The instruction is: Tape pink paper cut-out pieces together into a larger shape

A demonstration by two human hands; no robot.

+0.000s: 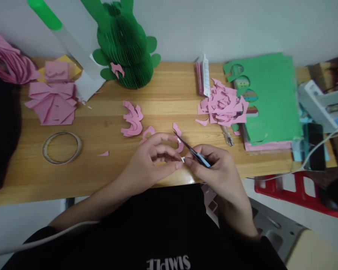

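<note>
My left hand [150,161] is curled near the table's front edge, its thumb and fingers close around a tiny white piece [183,159]. Another small white bit [178,140] sits at its index fingertip. My right hand [214,165] grips a slim pointed tool [195,153] with dark tips and a light blue part; its kind is unclear. The tool points up and left, over my left fingertips. Right thumb and fingertips meet the left ones at the white piece. Just behind my hands lie curved pink paper cutouts [177,129], partly hidden by my fingers.
Stacked pink cutouts [133,122] and a tape roll [62,147] lie leftward. A green honeycomb paper figure [125,45] stands at the back. Pink scraps [224,103], a white tube [205,77] and green sheets [276,101] lie rightward. A phone [314,146] rests by a cable.
</note>
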